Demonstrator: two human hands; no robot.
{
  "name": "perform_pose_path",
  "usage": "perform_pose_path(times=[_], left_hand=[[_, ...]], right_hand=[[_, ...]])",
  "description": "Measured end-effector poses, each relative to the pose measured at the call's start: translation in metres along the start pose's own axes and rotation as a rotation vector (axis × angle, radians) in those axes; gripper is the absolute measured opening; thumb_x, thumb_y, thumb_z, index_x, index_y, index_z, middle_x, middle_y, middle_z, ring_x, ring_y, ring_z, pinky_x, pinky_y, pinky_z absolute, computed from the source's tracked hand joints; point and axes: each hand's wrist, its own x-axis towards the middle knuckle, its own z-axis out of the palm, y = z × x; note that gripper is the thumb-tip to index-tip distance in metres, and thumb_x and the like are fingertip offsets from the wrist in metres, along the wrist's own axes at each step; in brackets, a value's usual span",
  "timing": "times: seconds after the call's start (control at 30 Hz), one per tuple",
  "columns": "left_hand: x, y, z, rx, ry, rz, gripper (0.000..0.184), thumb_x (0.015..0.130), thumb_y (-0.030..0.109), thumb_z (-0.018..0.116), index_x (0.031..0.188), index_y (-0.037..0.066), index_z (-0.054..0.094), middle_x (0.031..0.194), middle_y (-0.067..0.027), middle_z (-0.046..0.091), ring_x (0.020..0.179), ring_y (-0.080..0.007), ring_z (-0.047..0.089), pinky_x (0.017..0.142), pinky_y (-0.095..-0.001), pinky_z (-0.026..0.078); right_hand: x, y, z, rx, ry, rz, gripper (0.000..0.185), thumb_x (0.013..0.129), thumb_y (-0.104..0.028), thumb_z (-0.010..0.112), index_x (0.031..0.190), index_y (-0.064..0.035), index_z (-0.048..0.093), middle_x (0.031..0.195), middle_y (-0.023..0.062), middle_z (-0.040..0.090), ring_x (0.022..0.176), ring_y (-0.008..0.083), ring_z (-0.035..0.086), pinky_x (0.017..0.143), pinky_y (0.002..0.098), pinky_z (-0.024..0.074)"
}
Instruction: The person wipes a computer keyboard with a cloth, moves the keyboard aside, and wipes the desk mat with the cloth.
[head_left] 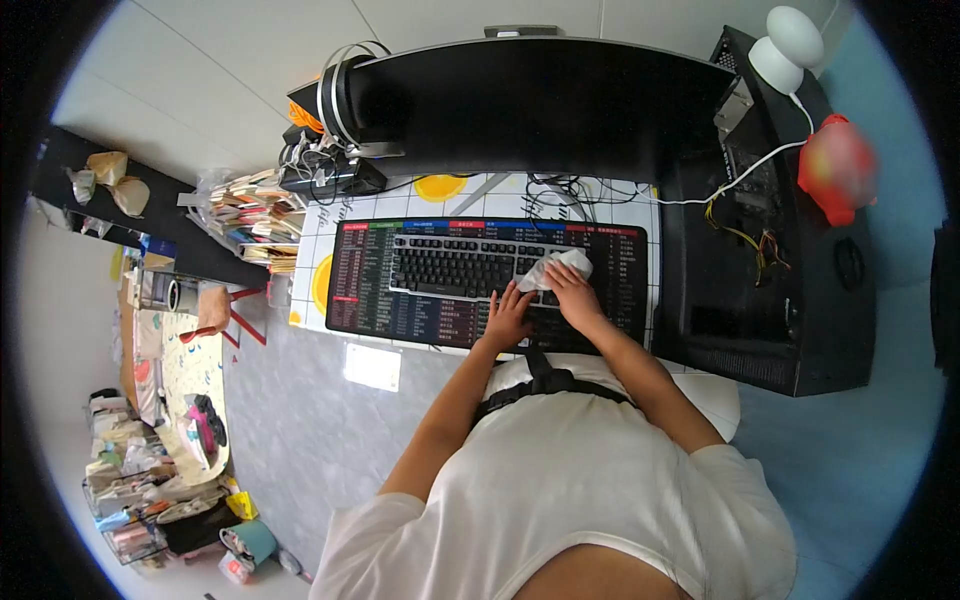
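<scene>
A room with a grey floor [290, 410] and pale walls surrounds you, and across the middle of the frame stands a desk [653, 270] under a white gridded cover printed with orange slices. The script lettering on that cover is too partly hidden to read. On it lies a dark desk mat [360, 290], its rows of small print topped with red, green and blue headings; the characters are too fine to make out, and you can read no brand anywhere

The keyboard [440, 268] sits on the mat at the centre of the frame, its long axis running left to right with the right end a touch lower, its long front edge facing you. A crumpled white cloth [535, 275] lies over its right-hand keys

Your right hand [572, 292] rests on the cloth, its fingers close together and pointing toward the upper left; you cannot tell whether they pinch it or only press. Your left hand [508, 322] has its fingers slightly apart, pointing up the frame, with the tips at the keyboard's front edge, just beside the cloth

A wide black monitor [540, 105] fills the top centre, headphones [337, 100] hang at its left end, and a black computer case [740, 340] lies at the right
</scene>
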Motion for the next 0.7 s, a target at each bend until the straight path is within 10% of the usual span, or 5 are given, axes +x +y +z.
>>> perform_pose_path(times=[0.7], left_hand=[[0.002,-0.009,0.008,-0.042,-0.002,0.042,0.073,0.068,0.031,0.064,0.129,0.020,0.027,0.134,-0.0128,0.022,0.130,-0.0259,0.007,0.100,-0.0521,0.003]], right_hand=[[0.007,-0.011,-0.006,-0.128,-0.046,0.009,0.035,0.077,-0.011,0.042,0.110,-0.0084,0.052,0.121,0.0021,0.045,0.119,0.0206,0.033,0.100,0.0344,0.0244]])
